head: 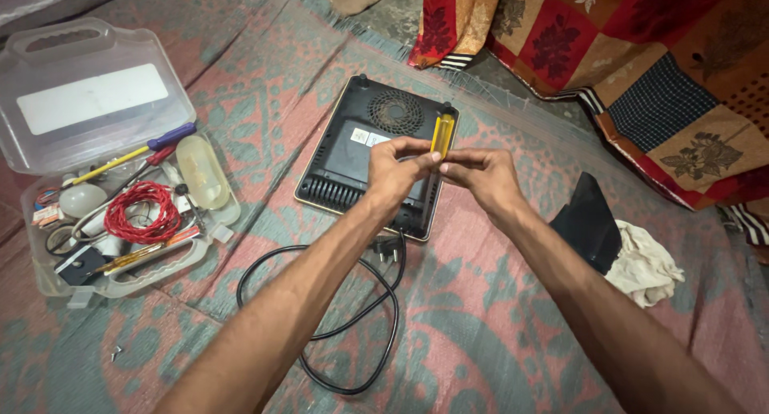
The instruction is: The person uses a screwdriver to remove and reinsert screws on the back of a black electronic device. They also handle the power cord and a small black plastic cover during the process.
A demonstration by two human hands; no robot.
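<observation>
Near: loose black cord [352, 334] looped under forearms, easy to snag. Further: left hand [395, 174] and right hand [483, 176], fingers pinching yellow-handled screwdriver [441, 135] above upturned black cooktop [376, 154] on mat; tip slip risks jabbed fingers, scratched casing.

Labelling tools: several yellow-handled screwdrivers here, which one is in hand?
The translucent yellow-handled screwdriver upright between both hands, over the black appliance; others lie in the clear plastic toolbox.
</observation>
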